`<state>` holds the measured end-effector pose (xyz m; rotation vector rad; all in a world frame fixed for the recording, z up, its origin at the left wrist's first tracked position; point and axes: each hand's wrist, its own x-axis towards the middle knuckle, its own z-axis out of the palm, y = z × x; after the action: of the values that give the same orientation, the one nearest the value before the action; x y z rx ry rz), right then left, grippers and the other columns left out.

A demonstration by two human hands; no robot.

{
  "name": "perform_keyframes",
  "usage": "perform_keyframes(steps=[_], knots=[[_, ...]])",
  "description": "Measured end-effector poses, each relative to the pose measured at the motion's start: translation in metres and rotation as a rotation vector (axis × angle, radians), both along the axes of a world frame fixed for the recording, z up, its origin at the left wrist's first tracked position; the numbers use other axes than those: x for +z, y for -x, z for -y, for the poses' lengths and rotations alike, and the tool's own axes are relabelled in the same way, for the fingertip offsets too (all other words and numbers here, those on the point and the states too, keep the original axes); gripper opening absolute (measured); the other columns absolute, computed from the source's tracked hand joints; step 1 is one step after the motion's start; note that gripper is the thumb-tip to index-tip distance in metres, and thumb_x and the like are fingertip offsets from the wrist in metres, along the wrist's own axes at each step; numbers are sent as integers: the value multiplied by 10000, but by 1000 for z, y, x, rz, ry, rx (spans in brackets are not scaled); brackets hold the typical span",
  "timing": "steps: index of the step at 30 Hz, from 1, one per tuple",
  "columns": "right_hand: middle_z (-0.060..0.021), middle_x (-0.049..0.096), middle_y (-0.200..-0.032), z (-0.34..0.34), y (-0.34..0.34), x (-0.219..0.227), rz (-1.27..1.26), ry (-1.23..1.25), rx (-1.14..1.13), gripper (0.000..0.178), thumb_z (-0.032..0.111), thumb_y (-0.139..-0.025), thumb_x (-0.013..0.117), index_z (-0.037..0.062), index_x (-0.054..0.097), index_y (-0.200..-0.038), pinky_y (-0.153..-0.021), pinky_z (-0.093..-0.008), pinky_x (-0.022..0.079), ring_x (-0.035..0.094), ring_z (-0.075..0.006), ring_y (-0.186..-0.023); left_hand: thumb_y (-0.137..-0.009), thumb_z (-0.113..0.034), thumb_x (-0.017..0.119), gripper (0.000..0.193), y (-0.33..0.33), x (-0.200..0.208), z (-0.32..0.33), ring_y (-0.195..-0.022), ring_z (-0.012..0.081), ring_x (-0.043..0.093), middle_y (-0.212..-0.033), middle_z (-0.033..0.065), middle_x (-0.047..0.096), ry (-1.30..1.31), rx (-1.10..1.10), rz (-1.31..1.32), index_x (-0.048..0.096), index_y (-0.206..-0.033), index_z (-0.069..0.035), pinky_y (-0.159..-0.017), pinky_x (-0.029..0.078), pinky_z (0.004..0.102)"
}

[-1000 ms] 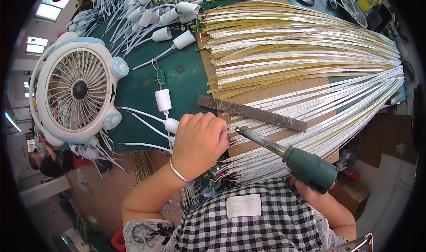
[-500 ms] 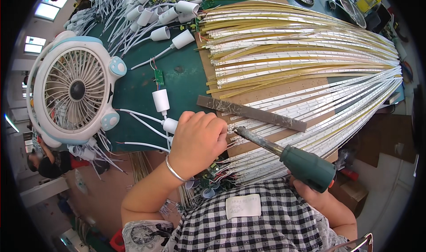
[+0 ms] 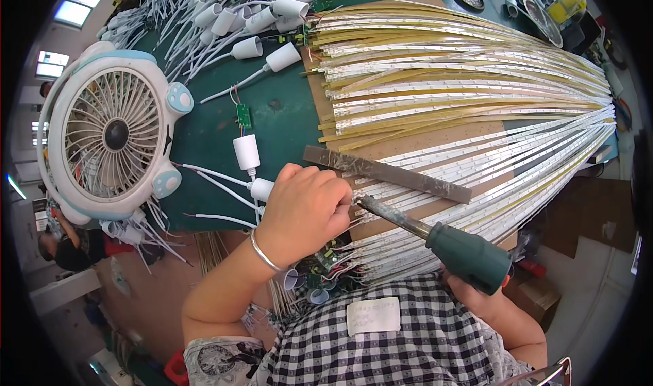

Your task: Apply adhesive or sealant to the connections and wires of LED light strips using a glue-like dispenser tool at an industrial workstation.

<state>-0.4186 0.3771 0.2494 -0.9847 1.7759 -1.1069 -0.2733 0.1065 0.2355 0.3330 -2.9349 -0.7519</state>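
Observation:
My left hand (image 3: 305,212) is closed in a pinch at the ends of the white LED strips (image 3: 435,233); what its fingertips hold is hidden. A green-handled soldering iron (image 3: 469,257) is gripped in my right hand (image 3: 476,294), partly covered by the handle. Its tip points left and lies right beside my left fingertips, over a strip end. Above the iron, a flat metal bar (image 3: 388,174) lies slantwise across the strips. Next to my left hand is a white lamp socket (image 3: 261,190) with its cable. Small green circuit boards with wires (image 3: 326,257) sit below that hand.
A white and blue fan (image 3: 115,134) stands on the left of the green table. More white sockets (image 3: 248,48) with cables are piled at the back left. Yellowish-backed strips (image 3: 422,80) fan out at the back on brown board. Another person (image 3: 71,246) is at far left.
The soldering iron has shifted very slightly left and down. My left hand stays pinched in nearly the same place.

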Motion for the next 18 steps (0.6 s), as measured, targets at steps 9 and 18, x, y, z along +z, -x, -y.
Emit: perform_keyframes(steps=[9,18], knots=[[-145,659,-966,-2,-1,-4,14,6,2,297,81,-739,649,-1,644,-1024,-796,-419,489,616,-356,-891,-687,-110,647,70,4,4,4,-718,232,565,-694,23,572,-60,-10,85,586,-720,-108,-711,383,362],[-121,604,-970,-25,-2,-11,305,53,-94,526,232,-871,562,-25,431,-1312,-664,-314,483,597,-184,-741,-696,-105,654,70,5,7,5,-719,227,564,-700,24,572,-55,-17,128,595,-734,-104,-710,381,357]])
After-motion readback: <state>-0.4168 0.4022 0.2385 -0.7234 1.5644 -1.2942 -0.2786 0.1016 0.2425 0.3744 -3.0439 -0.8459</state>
